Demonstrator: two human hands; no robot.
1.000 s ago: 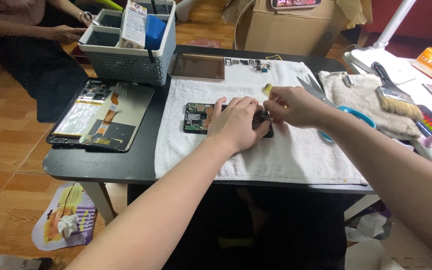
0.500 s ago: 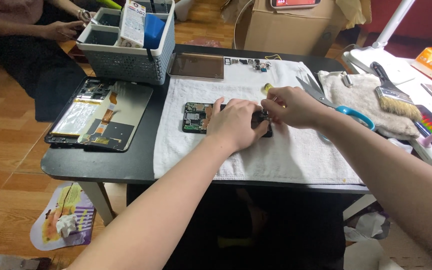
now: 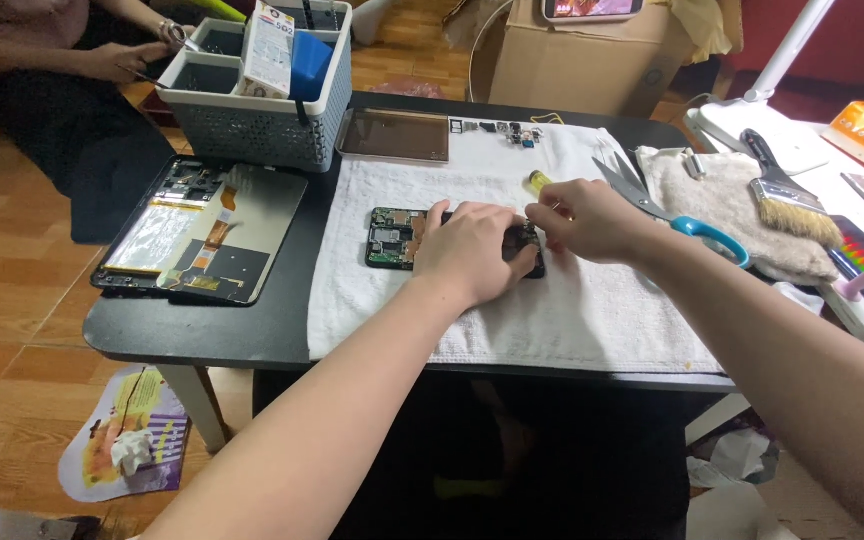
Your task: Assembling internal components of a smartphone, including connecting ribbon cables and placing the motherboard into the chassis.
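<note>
An opened phone body (image 3: 392,238) with its green circuit board exposed lies on a white towel (image 3: 552,310) on the black table (image 3: 282,330). My left hand (image 3: 472,250) rests flat on the phone's right half and presses it down. My right hand (image 3: 587,220) holds a small screwdriver with a yellow handle (image 3: 539,181), its tip pointing down at the phone's right end, hidden behind my left hand.
An opened tablet (image 3: 202,235) lies at the left. A grey basket (image 3: 252,90) stands behind it, a brown panel (image 3: 397,135) and small parts (image 3: 507,130) beyond the towel. Scissors (image 3: 667,205), a paintbrush (image 3: 787,195) and a cloth lie right. Another person's hands (image 3: 117,60) are far left.
My view has shifted slightly. Both hands stay on the phone, with the screwdriver in about the same place.
</note>
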